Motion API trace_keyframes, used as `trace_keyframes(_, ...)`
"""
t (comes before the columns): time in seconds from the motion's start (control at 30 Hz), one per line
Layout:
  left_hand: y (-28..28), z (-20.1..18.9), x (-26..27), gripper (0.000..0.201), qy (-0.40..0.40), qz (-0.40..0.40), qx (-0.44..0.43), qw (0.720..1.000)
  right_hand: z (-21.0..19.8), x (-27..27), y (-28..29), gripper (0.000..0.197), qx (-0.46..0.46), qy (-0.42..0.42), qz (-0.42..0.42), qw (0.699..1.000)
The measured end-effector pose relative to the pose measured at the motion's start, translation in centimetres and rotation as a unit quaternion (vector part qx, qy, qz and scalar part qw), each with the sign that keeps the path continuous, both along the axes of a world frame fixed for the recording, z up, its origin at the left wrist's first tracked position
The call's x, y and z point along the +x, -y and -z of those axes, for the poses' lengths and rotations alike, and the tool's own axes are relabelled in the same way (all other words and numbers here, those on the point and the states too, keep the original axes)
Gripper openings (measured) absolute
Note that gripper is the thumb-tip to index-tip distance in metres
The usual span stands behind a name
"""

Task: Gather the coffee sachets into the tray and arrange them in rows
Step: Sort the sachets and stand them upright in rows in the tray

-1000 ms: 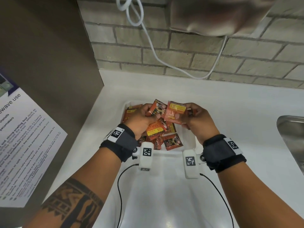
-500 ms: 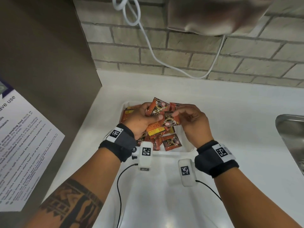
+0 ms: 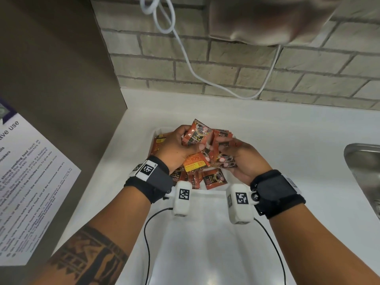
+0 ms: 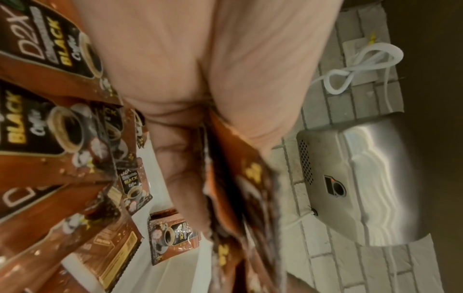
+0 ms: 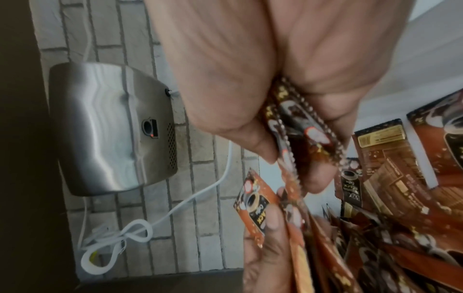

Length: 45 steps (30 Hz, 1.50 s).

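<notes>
A person sorts coffee sachets over a white tray [image 3: 207, 191] on a white counter [image 3: 287, 130], with the job seemingly at its halfway mark. At far left, a metal cabinet side carries a printed notice [image 3: 30, 182]. Inside the tray's left edge, a few sachets lie flat; more lie jumbled near its front wall, among them one loose sachet [image 3: 213, 178] face up. None of these forms a row yet. The left hand [image 3: 176, 147] grips a small stack of sachets [image 3: 197, 134], fingers curled round it, lifted above the tray. Just beside it, the right hand [image 3: 246, 161] pinches a second fanned stack [image 3: 223, 153] between thumb and fingers; the right-wrist view shows several packets edge-on in that pinch. Further right, the rim of a steel sink [image 3: 362, 159] enters the frame, and a metal hand dryer [image 3: 267, 19] with a white cable [image 3: 185, 54] hangs on the brick wall behind. No sachets show on the visible counter outside the tray, so gathering looks essentially complete; squaring the bundles and laying them down in rows remains to be done.
</notes>
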<state>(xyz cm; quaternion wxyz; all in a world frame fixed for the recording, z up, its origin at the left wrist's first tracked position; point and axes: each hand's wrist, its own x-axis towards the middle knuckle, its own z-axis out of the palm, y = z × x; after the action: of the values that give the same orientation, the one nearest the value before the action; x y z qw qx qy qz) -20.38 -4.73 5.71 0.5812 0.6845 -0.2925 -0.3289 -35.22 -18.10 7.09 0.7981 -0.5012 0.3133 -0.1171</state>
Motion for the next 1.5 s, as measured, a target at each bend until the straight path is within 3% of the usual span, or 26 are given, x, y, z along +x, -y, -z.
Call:
trace_keyframes(0.1, -0.3, 0.2, 0.1, 0.050, -0.011, -0.001, -0.001, 1.000, -0.9, -0.1, 0.2, 0.031, 0.001, -0.001, 0.056, 0.998)
trace_keyframes(0.23, -0.2, 0.1, -0.3, 0.051, 0.006, 0.032, 0.009, 0.999, -1.4, 0.6, -0.1, 0.016, -0.146, -0.033, 0.051, 0.987)
trace_keyframes(0.3, 0.0, -0.2, -0.7, 0.049, 0.018, 0.057, 0.012, 0.998, -1.5, 0.9, -0.2, 0.028, -0.176, -0.059, 0.026, 0.982)
trace_keyframes(0.53, -0.2, -0.5, -0.6, 0.048, 0.026, 0.106, 0.019, 0.994, -1.2, 1.2, -0.2, 0.029, -0.148, -0.051, 0.041, 0.987)
trace_keyframes(0.77, -0.1, -0.1, -0.5, 0.045, 0.017, 0.092, 0.014, 0.996, -1.7, 1.0, -0.2, 0.008, -0.121, -0.018, 0.038, 0.992)
trace_keyframes(0.9, -0.4, -0.6, 0.5, 0.038, 0.034, 0.062, 0.005, 0.998, -1.4, 0.1, 0.2, 0.029, -0.135, -0.037, -0.044, 0.989)
trace_keyframes(1.03, -0.1, -1.6, 0.4, 0.043, 0.104, 0.114, 0.015, 0.988, -1.3, -0.3, 0.3, 0.054, -0.191, -0.128, -0.180, 0.956)
trace_keyframes(1.13, 0.4, -2.3, -0.2, 0.046, 0.138, 0.152, 0.025, 0.978, -1.8, 0.0, 0.2, 0.058, -0.206, -0.137, -0.230, 0.941)
trace_keyframes(1.2, 0.5, -2.4, -0.2, 0.046, 0.142, 0.162, 0.026, 0.976, -2.0, -0.2, 0.2, 0.052, -0.183, -0.098, -0.243, 0.948)
trace_keyframes(1.33, 0.1, -2.2, 0.4, 0.041, 0.117, 0.114, 0.003, 0.987, -1.9, -0.9, 0.7, 0.056, -0.039, -0.018, -0.183, 0.982)
trace_keyframes(1.43, -0.2, -1.5, 0.8, 0.040, 0.107, 0.034, -0.004, 0.994, -1.7, -1.1, 0.6, 0.038, -0.022, -0.012, -0.120, 0.992)
trace_keyframes(1.5, 0.1, -1.3, 0.5, 0.041, 0.101, 0.002, -0.011, 0.995, -1.6, -0.8, -0.2, 0.045, -0.034, -0.032, -0.107, 0.993)
